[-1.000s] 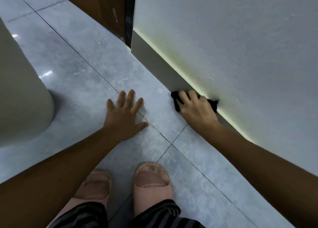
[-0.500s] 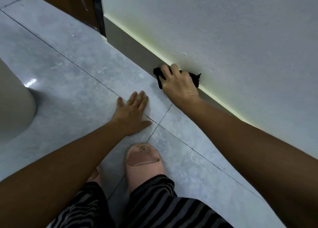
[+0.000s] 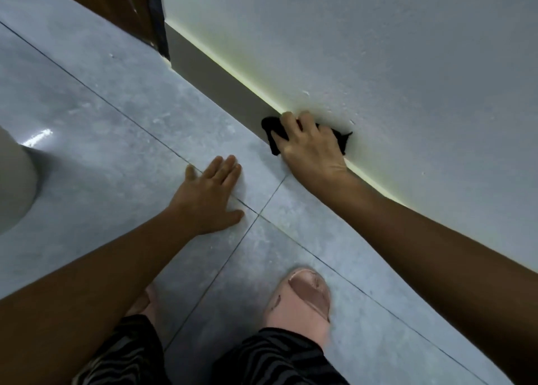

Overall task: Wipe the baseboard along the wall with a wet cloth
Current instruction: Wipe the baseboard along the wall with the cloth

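Observation:
A grey baseboard (image 3: 215,76) runs along the foot of the white wall (image 3: 349,50), from the door frame down to the right. My right hand (image 3: 311,149) presses a black cloth (image 3: 269,128) flat against the baseboard; the cloth shows on both sides of the hand. My left hand (image 3: 209,195) lies palm down on the floor tile, fingers together, holding nothing, a short way left of the right hand.
A brown door with a dark frame (image 3: 157,15) ends the baseboard at the upper left. A rounded beige object (image 3: 14,181) stands at the left edge. My feet in pink slippers (image 3: 302,300) rest on the grey tiled floor (image 3: 102,122).
The right hand with the cloth has slid along the baseboard towards the door. The left hand has shifted on the floor and closed its fingers. My right foot has moved to the right.

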Demonstrator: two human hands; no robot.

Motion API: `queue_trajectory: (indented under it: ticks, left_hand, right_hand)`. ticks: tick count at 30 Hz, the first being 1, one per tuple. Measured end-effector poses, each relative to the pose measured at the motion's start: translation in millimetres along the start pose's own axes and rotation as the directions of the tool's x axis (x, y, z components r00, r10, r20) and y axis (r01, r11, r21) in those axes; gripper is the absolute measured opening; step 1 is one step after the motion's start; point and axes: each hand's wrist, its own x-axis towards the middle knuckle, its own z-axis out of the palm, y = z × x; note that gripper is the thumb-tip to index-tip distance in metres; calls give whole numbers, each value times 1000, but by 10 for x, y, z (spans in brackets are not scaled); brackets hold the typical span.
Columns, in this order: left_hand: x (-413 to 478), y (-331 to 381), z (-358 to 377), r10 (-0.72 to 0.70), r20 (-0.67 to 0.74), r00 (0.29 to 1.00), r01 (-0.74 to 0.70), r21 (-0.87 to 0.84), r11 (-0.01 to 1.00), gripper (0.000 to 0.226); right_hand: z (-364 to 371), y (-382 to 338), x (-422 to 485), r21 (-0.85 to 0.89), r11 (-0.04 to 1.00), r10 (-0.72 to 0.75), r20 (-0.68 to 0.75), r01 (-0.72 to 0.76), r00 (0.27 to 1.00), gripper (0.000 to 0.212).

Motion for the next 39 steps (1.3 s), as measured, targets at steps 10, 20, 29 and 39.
queue_trajectory:
  ticks: [10, 20, 29, 39]
  left_hand:
    - [-40, 99, 5, -44, -22, 999, 45, 50, 998, 87]
    - [55, 487, 95, -3, -12, 1000, 2, -90, 996, 92]
    - [92, 552, 121, 15, 26, 1000, -15, -21, 1000, 97]
    - [89, 613, 29, 5, 71, 997, -6, 13, 1000, 97]
  right_hand:
    - [428, 40, -731, -82, 992, -89, 87, 96, 992, 43]
    - [240, 302, -906, -47, 999, -10, -52, 7, 999, 48]
    - [305, 142, -645, -22, 999, -37, -43, 36, 998, 45]
    - [380, 568, -1669, -127, 991, -37, 52, 44, 998, 42]
